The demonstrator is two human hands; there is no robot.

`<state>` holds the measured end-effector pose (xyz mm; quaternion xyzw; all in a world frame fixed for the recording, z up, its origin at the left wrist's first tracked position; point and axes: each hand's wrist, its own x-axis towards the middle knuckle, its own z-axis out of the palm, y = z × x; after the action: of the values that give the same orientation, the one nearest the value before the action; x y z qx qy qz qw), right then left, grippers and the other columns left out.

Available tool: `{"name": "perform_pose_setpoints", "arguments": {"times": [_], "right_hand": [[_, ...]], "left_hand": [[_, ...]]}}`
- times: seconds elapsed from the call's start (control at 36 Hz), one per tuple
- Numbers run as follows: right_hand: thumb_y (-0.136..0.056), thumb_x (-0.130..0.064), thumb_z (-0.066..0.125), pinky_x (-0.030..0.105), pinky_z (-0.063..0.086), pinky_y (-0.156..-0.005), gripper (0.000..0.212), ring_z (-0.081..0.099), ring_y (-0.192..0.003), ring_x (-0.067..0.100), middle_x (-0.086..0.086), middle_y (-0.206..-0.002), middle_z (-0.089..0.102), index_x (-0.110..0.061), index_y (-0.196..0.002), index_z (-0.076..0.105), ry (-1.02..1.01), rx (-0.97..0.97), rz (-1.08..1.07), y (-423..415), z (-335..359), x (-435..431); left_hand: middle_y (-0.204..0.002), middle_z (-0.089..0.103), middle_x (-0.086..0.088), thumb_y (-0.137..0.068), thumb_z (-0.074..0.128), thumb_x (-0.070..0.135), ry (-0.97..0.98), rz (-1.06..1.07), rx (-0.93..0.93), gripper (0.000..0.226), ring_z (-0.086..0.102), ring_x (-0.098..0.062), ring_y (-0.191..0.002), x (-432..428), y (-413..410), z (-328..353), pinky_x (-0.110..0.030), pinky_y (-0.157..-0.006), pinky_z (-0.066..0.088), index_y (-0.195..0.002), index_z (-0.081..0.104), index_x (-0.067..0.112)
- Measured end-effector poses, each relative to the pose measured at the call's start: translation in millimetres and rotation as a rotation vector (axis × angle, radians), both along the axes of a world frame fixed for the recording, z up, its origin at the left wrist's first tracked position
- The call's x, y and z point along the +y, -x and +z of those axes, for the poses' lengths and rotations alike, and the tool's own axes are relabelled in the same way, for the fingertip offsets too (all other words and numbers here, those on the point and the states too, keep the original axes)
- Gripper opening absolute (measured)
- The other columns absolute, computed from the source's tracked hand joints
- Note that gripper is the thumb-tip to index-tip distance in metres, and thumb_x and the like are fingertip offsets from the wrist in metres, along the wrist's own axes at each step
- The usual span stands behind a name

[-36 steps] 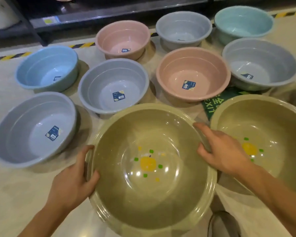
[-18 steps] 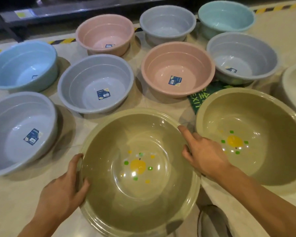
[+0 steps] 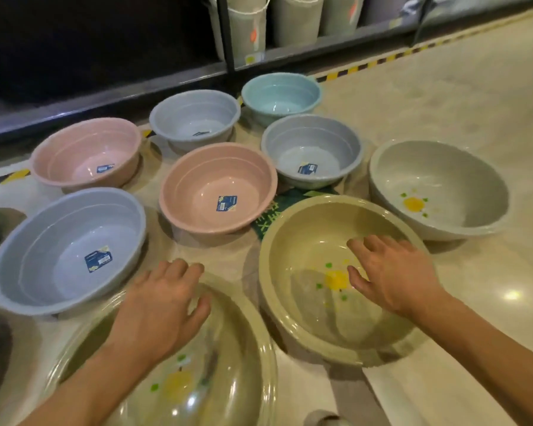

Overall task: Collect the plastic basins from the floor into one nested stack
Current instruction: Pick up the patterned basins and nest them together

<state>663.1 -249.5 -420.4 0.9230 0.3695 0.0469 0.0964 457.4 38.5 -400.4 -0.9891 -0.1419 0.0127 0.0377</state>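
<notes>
Several plastic basins stand on the floor. Nearest me is an olive basin [image 3: 243, 358] with a yellow print inside; my left hand [image 3: 163, 309] hovers over it, fingers spread, holding nothing. A second olive basin [image 3: 293, 241] sits to its right; my right hand [image 3: 388, 272] is open above its inside. Beyond it lies a cream basin [image 3: 462, 179]. Further back are a grey basin [image 3: 40, 247], a pink basin [image 3: 191, 182], another pink basin [image 3: 68, 149], two more grey basins [image 3: 320, 130] [image 3: 182, 109] and a teal basin [image 3: 277, 87].
A dark shelf rail [image 3: 105, 99] runs along the back with pale buckets [image 3: 250, 23] on it. Yellow-black tape [image 3: 366, 66] marks the floor edge. A green floor sign [image 3: 268, 213] lies between the basins. Bare floor [image 3: 459, 96] stretches to the right.
Both hands have let go of the near olive basin's rim and lifted. My right hand moved right over the second olive basin. The view swung right.
</notes>
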Motion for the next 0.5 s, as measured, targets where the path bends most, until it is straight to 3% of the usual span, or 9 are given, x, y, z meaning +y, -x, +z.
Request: {"name": "perform_pose_setpoints", "arguments": {"times": [0.11,0.19,0.31,0.42,0.5], "right_hand": [[-0.071,-0.038,0.077,0.039,0.051,-0.056,0.034,0.064,-0.066,0.034,0.009,-0.078,0.063,-0.012,-0.091,0.068,-0.031,-0.056,-0.097,-23.4,-2.3,-56.0],[-0.080,-0.044,0.067,0.040,0.054,-0.063,0.038,0.065,-0.079,0.032,0.007,-0.093,0.065,-0.015,-0.105,0.067,0.026,-0.015,-0.188,-40.4,-12.8,-91.1],[-0.091,-0.053,0.042,0.036,0.053,-0.072,0.051,0.064,-0.095,0.025,0.000,-0.114,0.064,-0.027,-0.133,0.053,0.004,0.021,-0.239,-53.5,-24.2,-117.4],[-0.094,-0.057,0.038,0.034,0.054,-0.071,0.060,0.064,-0.090,0.022,-0.002,-0.104,0.061,-0.032,-0.147,0.031,0.001,0.158,-0.287,-55.7,-46.1,-122.4],[-0.094,-0.057,0.039,0.037,0.057,-0.067,0.065,0.062,-0.080,0.019,-0.003,-0.095,0.055,-0.030,-0.150,0.021,0.000,0.253,-0.325,-54.6,-65.0,-120.5]], "left_hand": [[-0.085,0.068,-0.004,-0.077,0.047,0.047,-0.027,-0.094,0.004,0.040,0.067,-0.029,-0.076,-37.6,-62.2,-5.2,-0.040,-0.066,0.051,-0.098,0.068,0.019],[-0.083,0.070,-0.004,-0.074,0.065,0.041,-0.032,-0.132,-0.006,0.038,0.068,-0.027,-0.073,-59.1,-93.5,-16.4,-0.040,-0.065,0.053,-0.104,0.069,0.019],[-0.085,0.070,-0.006,-0.076,0.062,0.047,-0.054,-0.090,0.066,0.049,0.067,-0.029,-0.079,-67.2,-116.8,-43.9,-0.043,-0.072,0.050,-0.117,0.064,0.021],[-0.085,0.072,-0.009,-0.077,0.058,0.052,-0.055,-0.009,0.131,0.063,0.066,-0.032,-0.081,-66.1,-117.6,-74.6,-0.049,-0.079,0.044,-0.132,0.055,0.022],[-0.103,0.069,-0.001,-0.088,0.039,0.054,0.040,0.036,0.177,0.068,0.063,-0.025,-0.096,-67.4,-113.6,-87.9,-0.045,-0.087,0.042,-0.149,0.027,0.029]]}}
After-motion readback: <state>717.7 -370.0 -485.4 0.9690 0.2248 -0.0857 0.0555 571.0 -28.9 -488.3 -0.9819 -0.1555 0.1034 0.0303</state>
